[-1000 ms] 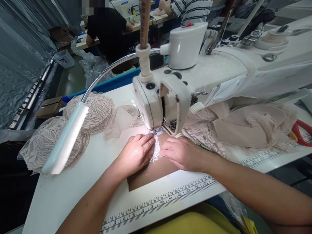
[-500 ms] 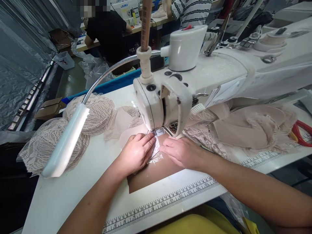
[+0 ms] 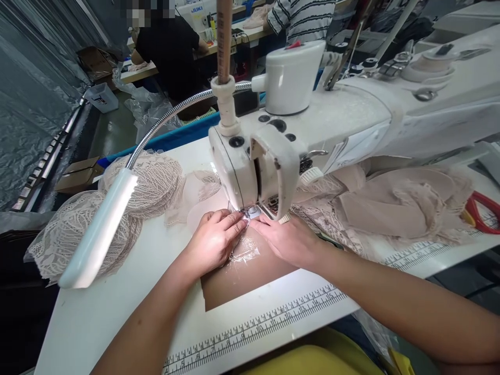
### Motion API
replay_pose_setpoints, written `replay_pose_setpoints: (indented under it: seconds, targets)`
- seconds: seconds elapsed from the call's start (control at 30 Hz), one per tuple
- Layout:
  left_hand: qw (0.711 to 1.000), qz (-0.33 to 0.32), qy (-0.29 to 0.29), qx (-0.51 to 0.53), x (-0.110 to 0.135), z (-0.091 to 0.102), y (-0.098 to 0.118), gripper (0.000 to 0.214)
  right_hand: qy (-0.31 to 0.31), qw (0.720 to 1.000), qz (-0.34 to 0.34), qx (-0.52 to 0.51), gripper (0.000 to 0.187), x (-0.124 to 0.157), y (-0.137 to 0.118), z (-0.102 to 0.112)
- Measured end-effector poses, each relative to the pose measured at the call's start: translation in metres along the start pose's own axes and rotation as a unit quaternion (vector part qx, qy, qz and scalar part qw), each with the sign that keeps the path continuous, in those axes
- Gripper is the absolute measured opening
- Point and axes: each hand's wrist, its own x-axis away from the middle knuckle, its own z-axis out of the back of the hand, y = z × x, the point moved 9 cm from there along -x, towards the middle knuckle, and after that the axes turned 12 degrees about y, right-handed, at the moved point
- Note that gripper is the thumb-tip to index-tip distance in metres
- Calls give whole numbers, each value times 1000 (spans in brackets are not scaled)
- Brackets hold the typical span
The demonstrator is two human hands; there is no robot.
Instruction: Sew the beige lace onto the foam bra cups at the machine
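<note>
At the front of a white sewing machine (image 3: 234, 166), both hands are at the presser foot (image 3: 253, 211). My left hand (image 3: 216, 239) lies just left of the foot, fingers together and pressing on a pale beige fabric piece (image 3: 197, 214), which spreads out behind the knuckles. My right hand (image 3: 287, 239) is right of the foot, its fingers closed at the fabric's edge, the tips almost meeting the left ones. Most of the fabric under the fingers is hidden. Below the hands is a brown, shiny taped patch (image 3: 250, 281) on the table.
Stacked lace cups (image 3: 144, 182) sit at the left, below a bendable lamp (image 3: 99, 234). Beige lace garments (image 3: 398, 203) and red-handled scissors (image 3: 482, 212) lie at the right. A printed ruler (image 3: 253, 333) runs along the front edge. Two people work at tables behind.
The light strip between my hands has mostly gone from sight near the foot. My right hand has moved forward and left, closer to the foot. The whole view has shifted slightly.
</note>
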Motion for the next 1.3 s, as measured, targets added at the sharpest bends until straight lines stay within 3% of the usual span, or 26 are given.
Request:
replay_pose_setpoints:
  seconds: [0.27,0.83,0.97,1.13,1.3]
  targets:
    - [999,41,-2,-12,0,0,-9,36,10,1000,6,-15,33,0,1,2]
    - [998,43,-11,-42,1,-2,-9,38,34,998,11,-57,29,1,0,10]
    - [997,55,-22,-41,0,5,-6,36,32,997,6,-67,30,1,2,10]
    - [992,103,-64,29,5,22,3,37,22,997,-3,-76,29,3,5,11]
    - [984,129,-92,86,7,24,15,33,23,998,2,-57,33,3,6,14]
